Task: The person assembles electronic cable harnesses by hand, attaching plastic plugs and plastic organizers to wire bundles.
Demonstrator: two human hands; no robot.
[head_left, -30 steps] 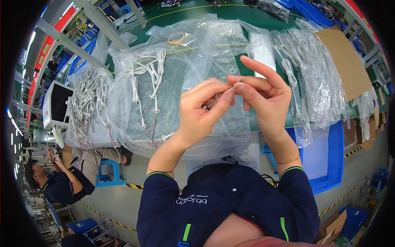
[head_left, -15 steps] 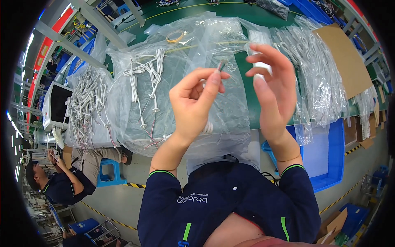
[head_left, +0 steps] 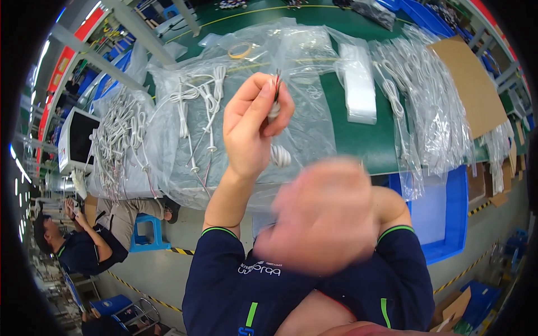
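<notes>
My left hand (head_left: 249,126) is raised over the plastic-covered table, its fingers closed round the end of a white cable (head_left: 274,110). Thin red and dark wires (head_left: 277,84) stick up from between the thumb and fingers. Below that hand hangs a bundled white coil (head_left: 280,156), probably part of the same cable. Close to my chest, my right hand (head_left: 322,215) is smeared by motion, so its fingers and anything in them cannot be made out. Left of my left hand, bundled white cables (head_left: 212,101) with thin wire ends lie on the clear plastic sheet (head_left: 241,151).
Bagged white cables (head_left: 434,112) cover the table's right side beside a cardboard sheet (head_left: 468,84). A stack of white bags (head_left: 358,84) and a tape roll (head_left: 240,50) lie farther back. A blue bin (head_left: 457,218) stands right; more cables (head_left: 120,140) and a seated co-worker (head_left: 92,241) are left.
My left hand has risen slightly and turned, bringing the wire ends upright. My right hand has swept down from above the table toward my chest, uncovering the white bags.
</notes>
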